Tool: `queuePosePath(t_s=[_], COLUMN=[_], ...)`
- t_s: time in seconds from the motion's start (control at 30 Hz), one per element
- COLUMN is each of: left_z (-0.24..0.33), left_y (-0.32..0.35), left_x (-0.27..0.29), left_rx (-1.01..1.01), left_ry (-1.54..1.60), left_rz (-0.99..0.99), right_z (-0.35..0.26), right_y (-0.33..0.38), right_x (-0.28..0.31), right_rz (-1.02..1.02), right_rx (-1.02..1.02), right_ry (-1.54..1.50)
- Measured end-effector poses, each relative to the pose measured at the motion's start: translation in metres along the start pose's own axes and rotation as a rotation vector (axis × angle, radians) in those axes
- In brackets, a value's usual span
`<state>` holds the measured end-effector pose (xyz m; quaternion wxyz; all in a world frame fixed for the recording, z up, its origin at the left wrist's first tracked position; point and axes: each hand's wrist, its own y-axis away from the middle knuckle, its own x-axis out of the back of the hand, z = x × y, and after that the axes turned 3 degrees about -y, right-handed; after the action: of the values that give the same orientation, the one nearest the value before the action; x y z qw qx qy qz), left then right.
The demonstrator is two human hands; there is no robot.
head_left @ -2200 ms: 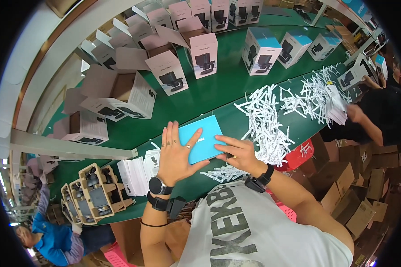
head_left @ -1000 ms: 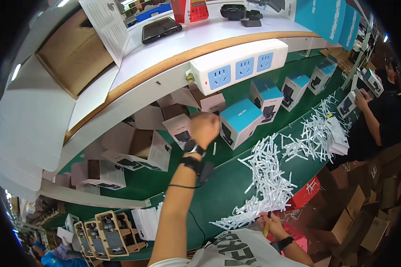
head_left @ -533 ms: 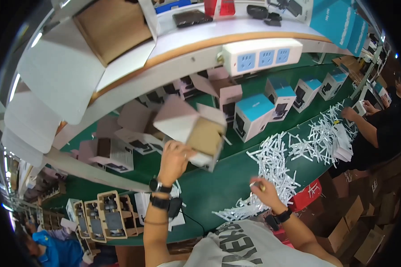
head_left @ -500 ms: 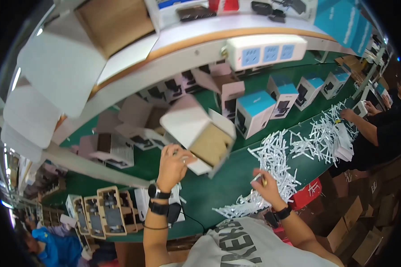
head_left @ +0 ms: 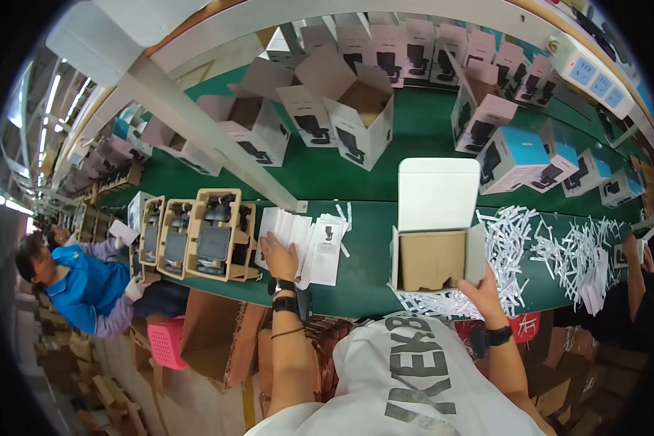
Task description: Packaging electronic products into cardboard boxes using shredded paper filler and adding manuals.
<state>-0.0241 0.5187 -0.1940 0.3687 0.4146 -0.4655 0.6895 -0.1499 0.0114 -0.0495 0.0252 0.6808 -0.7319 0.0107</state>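
Observation:
An open white box (head_left: pixel 439 195) stands on the green bench in front of me, its lid raised at the back. Inside it sits a brown cardboard insert (head_left: pixel 433 256). My right hand (head_left: pixel 483 294) grips the near right corner of this box, with the thumb at the insert's edge. Further left, my left hand (head_left: pixel 277 256) lies with its fingers stretched out on a pile of folded white leaflets (head_left: pixel 292 227). Another leaflet (head_left: pixel 327 248), printed with a dark device, lies just to the right of that hand.
White paper strips (head_left: pixel 507 251) are heaped right of the box. Brown trays (head_left: pixel 214 236) holding dark devices stand at left. Open boxes (head_left: pixel 363 120) and blue-topped boxes (head_left: pixel 516 156) line the back. A slanting post (head_left: pixel 218 145) crosses the bench. People work at both ends.
The open box has come down from my left hand onto the bench, and my right hand now grips it. My left hand has moved onto the leaflets. The view has swung left.

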Motion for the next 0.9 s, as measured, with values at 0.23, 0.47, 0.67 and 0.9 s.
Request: queuePosePath(t_s=[0.23,0.47,0.67,0.9], left_z=[-0.008,0.089,0.215,0.259], left_y=[-0.029,-0.043,0.034,0.039], left_x=[0.018,0.131,0.233,0.195], left_rx=[0.125,0.174,-0.036,-0.59], left_ry=[-0.159,0.941,1.591,1.099], left_rz=[-0.313,-0.136,-0.113,-0.243], right_z=[0.02,0.016,0.041,0.019], right_y=[0.058,0.069,0.075,0.082], right_x=[0.042,0.019,0.0,-0.009], right_rz=[0.087,0.302,0.204,0.118], right_rx=[-0.409,-0.51,-0.597,-0.77], right_ry=[-0.214,-0.269,-0.401,-0.417])
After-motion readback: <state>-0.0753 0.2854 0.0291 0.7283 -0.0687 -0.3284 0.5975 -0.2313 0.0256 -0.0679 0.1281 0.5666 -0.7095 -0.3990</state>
